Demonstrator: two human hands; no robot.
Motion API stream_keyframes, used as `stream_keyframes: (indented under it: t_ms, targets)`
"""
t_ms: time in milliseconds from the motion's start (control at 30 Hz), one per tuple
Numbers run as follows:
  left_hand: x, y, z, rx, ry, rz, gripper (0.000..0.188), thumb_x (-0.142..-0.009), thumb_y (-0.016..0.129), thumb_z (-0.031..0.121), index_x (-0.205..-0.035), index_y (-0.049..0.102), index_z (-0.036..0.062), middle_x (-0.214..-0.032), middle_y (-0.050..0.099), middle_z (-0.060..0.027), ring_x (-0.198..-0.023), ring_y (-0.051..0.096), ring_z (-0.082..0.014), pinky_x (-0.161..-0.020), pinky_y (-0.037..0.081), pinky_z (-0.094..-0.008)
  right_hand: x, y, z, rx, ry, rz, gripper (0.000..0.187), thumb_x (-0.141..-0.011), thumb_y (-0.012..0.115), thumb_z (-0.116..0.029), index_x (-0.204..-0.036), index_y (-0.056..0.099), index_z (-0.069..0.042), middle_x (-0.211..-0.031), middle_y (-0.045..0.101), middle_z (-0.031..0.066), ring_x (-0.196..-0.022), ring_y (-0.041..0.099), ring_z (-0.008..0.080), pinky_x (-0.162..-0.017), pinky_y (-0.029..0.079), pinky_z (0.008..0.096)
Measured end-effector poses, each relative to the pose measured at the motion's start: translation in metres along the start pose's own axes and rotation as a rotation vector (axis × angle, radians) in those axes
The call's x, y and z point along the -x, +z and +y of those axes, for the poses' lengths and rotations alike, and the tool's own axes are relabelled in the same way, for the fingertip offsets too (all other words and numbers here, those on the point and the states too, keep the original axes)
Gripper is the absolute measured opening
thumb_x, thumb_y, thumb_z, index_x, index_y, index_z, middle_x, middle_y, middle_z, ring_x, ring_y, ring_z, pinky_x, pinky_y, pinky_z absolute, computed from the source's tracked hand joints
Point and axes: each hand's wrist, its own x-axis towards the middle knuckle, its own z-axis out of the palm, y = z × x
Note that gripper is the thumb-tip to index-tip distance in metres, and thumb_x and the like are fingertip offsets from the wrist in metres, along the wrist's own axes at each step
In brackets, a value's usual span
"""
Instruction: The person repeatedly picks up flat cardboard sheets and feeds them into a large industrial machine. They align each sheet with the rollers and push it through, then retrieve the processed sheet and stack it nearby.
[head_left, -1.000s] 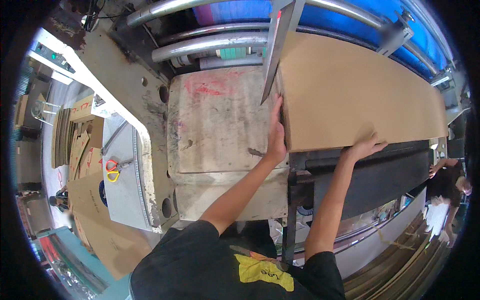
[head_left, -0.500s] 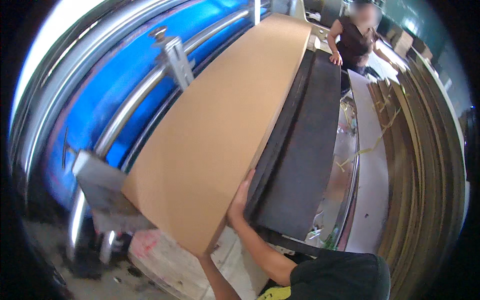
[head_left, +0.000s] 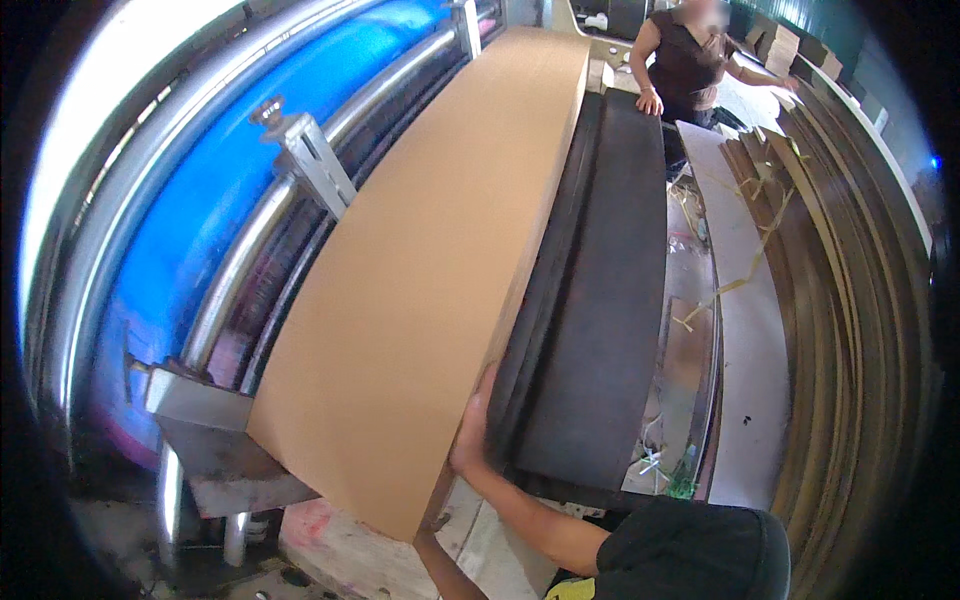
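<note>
A tall stack of long brown cardboard sheets (head_left: pixel 420 270) lies lengthwise in front of me, against metal stops beside a blue roller. My right hand (head_left: pixel 475 425) presses flat along the stack's right side near its close end, fingers stretched forward. At the stack's near corner is my left hand (head_left: pixel 432 528), mostly hidden by the cardboard and its fingers out of sight. A dark flat board (head_left: pixel 600 300) runs alongside the stack on the right, just beyond my right hand.
The blue roller (head_left: pixel 200 260) and metal bars fill the left, with a metal clamp (head_left: pixel 318 165) on one bar. At the far right a person (head_left: pixel 690 65) rests a hand on the dark board. Many cardboard sheets (head_left: pixel 840 330) stand along the right, beside a pale sheet (head_left: pixel 745 350).
The view has shifted slightly, and the cardboard stack now appears a little farther left and lower. Both my hands stay at its near end. The other person's hand stays on the dark board.
</note>
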Motion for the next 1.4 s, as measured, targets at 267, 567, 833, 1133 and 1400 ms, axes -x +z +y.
stream_keyframes:
  t_ms: [267, 567, 833, 1133, 1400]
  targets:
    - [0.023, -0.01, 0.09, 0.019, 0.222, 0.005, 0.071, -0.099, 0.061, 0.047, -0.144, 0.045, -0.0054, -0.127, 0.06, -0.0209, -0.115, 0.058, -0.0328, -0.093, 0.05, -0.0428, 0.022, 0.012, 0.025, 0.218, 0.22, -0.068, 0.072, -0.104, 0.038, -0.04, -0.153, 0.02, 0.009, -0.159, 0.024, 0.026, -0.149, 0.019, 0.0365, -0.122, 0.014, 0.0443]
    - [0.012, 0.02, 0.173, -0.497, 0.878, -0.551, 0.08, -0.091, 0.072, 0.05, -0.145, 0.048, -0.0044, -0.132, 0.062, -0.0247, -0.113, 0.064, -0.0362, -0.088, 0.055, -0.0469, 0.054, -0.176, -0.105, 0.439, -0.271, -0.181, 0.081, -0.106, 0.044, -0.04, -0.158, 0.002, 0.006, -0.167, 0.005, 0.0244, -0.156, 0.007, 0.0341, -0.125, 0.007, 0.0463]
    - [-0.036, 0.049, 0.081, -1.126, 0.977, -0.623, 0.116, -0.07, 0.09, 0.03, -0.159, 0.02, 0.0043, -0.158, 0.032, -0.0276, -0.147, 0.03, -0.0423, -0.122, 0.021, -0.0519, 0.171, -0.494, -0.118, 0.645, 0.038, 0.382, 0.065, -0.093, 0.067, -0.02, -0.147, 0.039, 0.002, -0.14, 0.05, 0.025, -0.128, 0.047, 0.042, -0.117, 0.029, 0.0503]
    - [-0.047, 0.061, 0.094, -1.187, 0.835, -0.728, 0.124, -0.065, 0.091, 0.024, -0.163, 0.014, 0.0156, -0.155, 0.032, -0.0332, -0.141, 0.035, -0.0504, -0.116, 0.028, -0.0554, 0.251, -0.642, -0.003, 1.341, 0.126, 0.51, 0.08, -0.092, 0.065, -0.024, -0.156, 0.025, 0.001, -0.163, 0.017, 0.0268, -0.152, 0.018, 0.0405, -0.124, 0.012, 0.0578]
    - [-0.036, 0.057, 0.125, -1.291, 0.829, -0.72, 0.122, -0.066, 0.088, 0.016, -0.163, 0.015, 0.0196, -0.158, 0.027, -0.0334, -0.146, 0.028, -0.0496, -0.118, 0.022, -0.0609, 0.214, -0.647, 0.015, 1.532, 0.342, 0.347, 0.078, -0.094, 0.058, -0.033, -0.157, 0.025, -0.002, -0.164, 0.019, 0.0249, -0.154, 0.013, 0.0397, -0.124, 0.007, 0.0572]
